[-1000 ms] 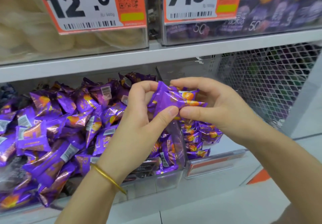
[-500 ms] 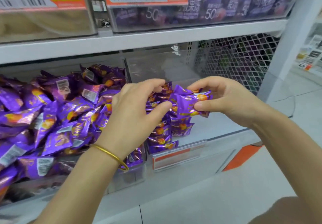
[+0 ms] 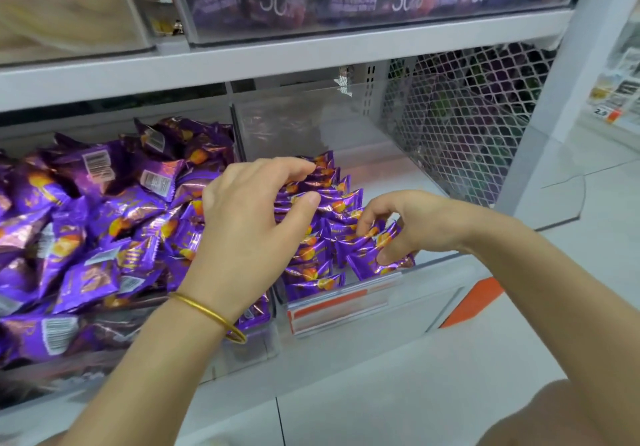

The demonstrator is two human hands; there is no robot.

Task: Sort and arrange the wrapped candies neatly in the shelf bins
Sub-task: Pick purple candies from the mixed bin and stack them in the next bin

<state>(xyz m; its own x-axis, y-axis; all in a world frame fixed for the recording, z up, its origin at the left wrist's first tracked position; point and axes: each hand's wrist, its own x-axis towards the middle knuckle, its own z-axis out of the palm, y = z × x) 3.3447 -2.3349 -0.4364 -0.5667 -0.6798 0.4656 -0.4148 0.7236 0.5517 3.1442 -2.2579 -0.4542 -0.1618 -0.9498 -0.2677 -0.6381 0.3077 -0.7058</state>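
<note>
While the left hand (image 3: 249, 227) is clasping the tidy row (image 3: 330, 199), the right hand (image 3: 415, 225) is pinching a candy (image 3: 367, 260), seemingly to slot alongside.

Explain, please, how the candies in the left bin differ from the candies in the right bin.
1. The left-bin candies lie in a loose heap; the right-bin candies stand in overlapping rows.
2. The left-bin candies face all ways, some showing barcodes; the right-bin candies all show the side with the orange picture.
3. The left-bin candies are many and piled high; the right-bin candies are far fewer.
Shared: the same shiny purple wrappers.
</note>
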